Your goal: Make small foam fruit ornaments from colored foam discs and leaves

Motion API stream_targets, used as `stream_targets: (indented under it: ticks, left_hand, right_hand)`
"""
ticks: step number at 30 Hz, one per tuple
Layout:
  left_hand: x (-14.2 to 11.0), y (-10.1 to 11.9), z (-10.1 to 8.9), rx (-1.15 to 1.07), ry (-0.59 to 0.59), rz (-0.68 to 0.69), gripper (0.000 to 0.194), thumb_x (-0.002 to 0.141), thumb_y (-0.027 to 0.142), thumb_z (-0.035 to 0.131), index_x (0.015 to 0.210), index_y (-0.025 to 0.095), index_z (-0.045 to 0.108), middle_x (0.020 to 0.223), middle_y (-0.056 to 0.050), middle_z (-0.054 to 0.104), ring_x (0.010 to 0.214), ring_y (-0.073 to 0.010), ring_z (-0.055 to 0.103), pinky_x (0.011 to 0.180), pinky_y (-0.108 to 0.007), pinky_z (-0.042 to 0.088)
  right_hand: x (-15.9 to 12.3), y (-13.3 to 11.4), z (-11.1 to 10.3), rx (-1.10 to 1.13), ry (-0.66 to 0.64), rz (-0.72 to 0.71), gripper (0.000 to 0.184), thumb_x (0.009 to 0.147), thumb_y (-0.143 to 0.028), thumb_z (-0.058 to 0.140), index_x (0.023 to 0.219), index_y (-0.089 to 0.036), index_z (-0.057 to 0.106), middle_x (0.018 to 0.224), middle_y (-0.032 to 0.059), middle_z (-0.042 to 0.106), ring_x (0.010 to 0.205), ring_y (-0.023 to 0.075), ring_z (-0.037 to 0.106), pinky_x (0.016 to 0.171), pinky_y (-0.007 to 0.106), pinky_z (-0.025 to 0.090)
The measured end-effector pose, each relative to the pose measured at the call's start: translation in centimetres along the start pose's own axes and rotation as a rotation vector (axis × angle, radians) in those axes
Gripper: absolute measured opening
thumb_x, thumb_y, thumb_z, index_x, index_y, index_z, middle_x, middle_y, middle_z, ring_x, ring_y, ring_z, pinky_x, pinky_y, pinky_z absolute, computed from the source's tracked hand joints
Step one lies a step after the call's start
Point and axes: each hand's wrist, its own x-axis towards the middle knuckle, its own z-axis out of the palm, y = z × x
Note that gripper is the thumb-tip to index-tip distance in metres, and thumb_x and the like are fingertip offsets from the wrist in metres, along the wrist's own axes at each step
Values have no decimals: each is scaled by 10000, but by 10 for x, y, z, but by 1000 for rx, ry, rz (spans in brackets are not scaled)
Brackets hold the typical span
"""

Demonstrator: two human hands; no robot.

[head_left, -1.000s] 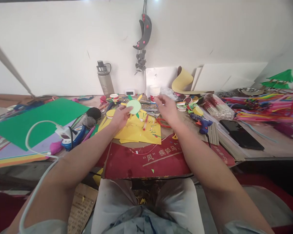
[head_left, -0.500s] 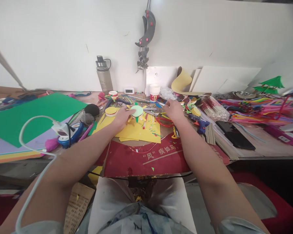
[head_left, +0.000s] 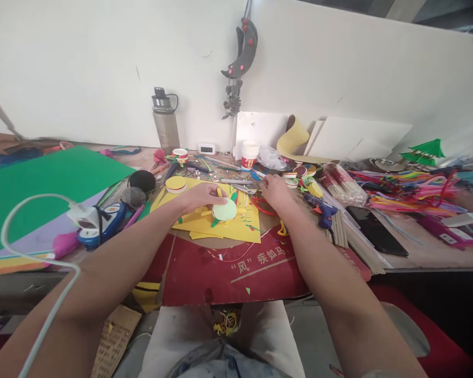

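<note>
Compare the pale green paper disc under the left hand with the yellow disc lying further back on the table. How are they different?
The pale green disc is plain, while the yellow disc has a red and white band round its edge. The green one has small strips sticking out around it and is touched by the left hand; the yellow one lies alone, untouched. The green disc rests on the yellow paper sheets, the yellow disc at their far corner. Both are round and lie flat.

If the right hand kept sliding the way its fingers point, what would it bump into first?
Probably the metal scissors lying just beyond the right hand; further back stands the red and white paper cup. Depth is hard to judge in this clutter.
</note>
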Motion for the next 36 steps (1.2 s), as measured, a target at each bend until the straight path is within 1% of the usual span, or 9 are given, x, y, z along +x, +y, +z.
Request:
stream_targets:
  ticks: [5, 9, 13, 20, 23, 26, 30, 33, 36]
  left_hand:
    - [-2, -1, -4, 33, -7, 37, 307, 575, 255, 933, 838, 188, 788, 652, -13, 682, 554, -131, 617, 485, -208, 402]
    - [1, -6, 0, 145, 136, 39, 425, 500, 240, 960, 877, 186, 771, 732, -34, 719, 655, -181, 661, 591, -268, 474]
    - [3, -5, 3, 223, 298, 105, 483, 451, 269, 988, 857, 204, 735, 781, -43, 725, 719, -214, 644, 725, -333, 492]
    - [1, 8, 4, 392, 463, 310, 185, 692, 250, 861, 772, 212, 699, 876, -66, 721, 813, -238, 624, 873, -384, 481]
    - [2, 8, 3, 354, 494, 349, 131, 714, 225, 833, 762, 222, 711, 847, -59, 729, 814, -241, 632, 867, -378, 487]
    - [4, 6, 1, 286, 523, 348, 136, 691, 212, 839, 755, 224, 720, 826, -48, 726, 795, -229, 624, 855, -363, 491]
    - [5, 5, -1, 281, 519, 353, 140, 693, 202, 844, 741, 218, 713, 811, -41, 721, 792, -214, 613, 865, -348, 484]
    - [6, 4, -4, 286, 560, 334, 133, 783, 269, 808, 853, 206, 713, 871, -52, 735, 830, -212, 645, 834, -332, 483]
    - [8, 2, -7, 284, 567, 313, 245, 933, 425, 674, 1012, 193, 668, 917, -68, 728, 841, -213, 681, 755, -318, 483]
  right_hand:
    - [-10, -15, -5, 4, 15, -107, 310, 997, -217, 503, 1225, -141, 699, 1264, 178, 715, 1182, 327, 605, 1083, 453, 417]
    - [-8, -27, -12, -42, -11, -148, 320, 1003, -231, 486, 1228, -161, 702, 1288, 187, 705, 1194, 355, 584, 1056, 502, 429]
    - [12, -39, -13, -118, -70, -159, 369, 989, -166, 463, 1250, -182, 723, 1370, 206, 672, 1290, 407, 530, 1003, 552, 456]
    - [49, -53, 3, -188, -189, -121, 280, 841, 4, 645, 983, -174, 810, 1149, 190, 769, 1257, 398, 624, 1110, 655, 399]
    - [52, -52, 8, -186, -197, -95, 155, 927, -116, 695, 1041, -162, 789, 1152, 163, 759, 1205, 334, 662, 1116, 605, 441]
    - [53, -48, 9, -175, -201, -56, 251, 1000, -294, 673, 1225, -191, 711, 1302, 139, 699, 1184, 276, 670, 1043, 518, 548]
    - [52, -44, 1, -102, -164, -25, 282, 910, -63, 624, 1156, -144, 733, 1256, 225, 721, 1226, 370, 654, 1040, 558, 505]
    - [46, -46, -12, -14, -108, -66, 346, 937, -86, 547, 1244, -146, 696, 1230, 217, 737, 1160, 326, 678, 983, 459, 512]
    - [32, -53, -26, 220, -1, -188, 280, 953, -155, 554, 1181, -171, 714, 1164, 144, 762, 1084, 261, 680, 980, 388, 497]
